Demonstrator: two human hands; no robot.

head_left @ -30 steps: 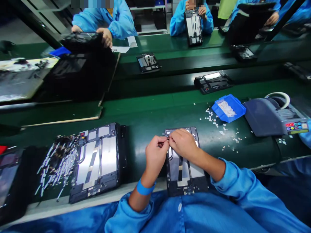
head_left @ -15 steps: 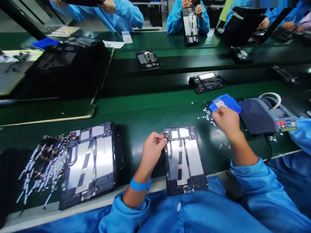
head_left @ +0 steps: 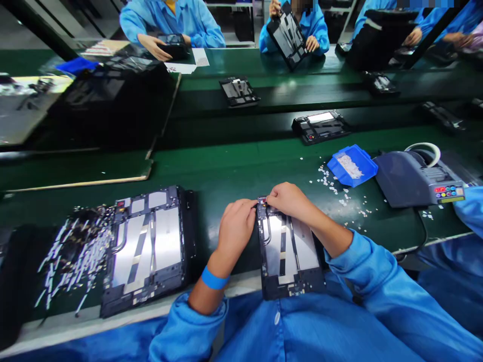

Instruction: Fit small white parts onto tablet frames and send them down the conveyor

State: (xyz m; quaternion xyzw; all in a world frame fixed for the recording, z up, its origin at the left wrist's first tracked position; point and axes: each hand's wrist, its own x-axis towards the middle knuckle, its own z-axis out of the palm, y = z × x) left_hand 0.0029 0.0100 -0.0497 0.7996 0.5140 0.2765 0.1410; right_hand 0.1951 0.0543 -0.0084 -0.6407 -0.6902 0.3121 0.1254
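Left hand point(head_left: 236, 227) and right hand point(head_left: 290, 199) partly cover an opened tablet point(head_left: 305, 243); the fingers' grip is unclear. Stacked tablets point(head_left: 165, 247) sit left, a blue tray point(head_left: 365, 162) right.

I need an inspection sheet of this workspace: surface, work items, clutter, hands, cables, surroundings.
Surface: green bench, glossy, pale front edge.
Work items: opened tablet before the person; what seems a stack of opened tablets further left.
Clutter: heap of thin strip parts beside the stack; white bits scattered around a blue bin holding more.
Hands: left hand and right hand at the tablet's far end; anything pinched is too small to tell.
Cables: black cable below the grey dispenser-like machine.
Surroundings: co-workers in blue opposite, one holding a tilted tablet.
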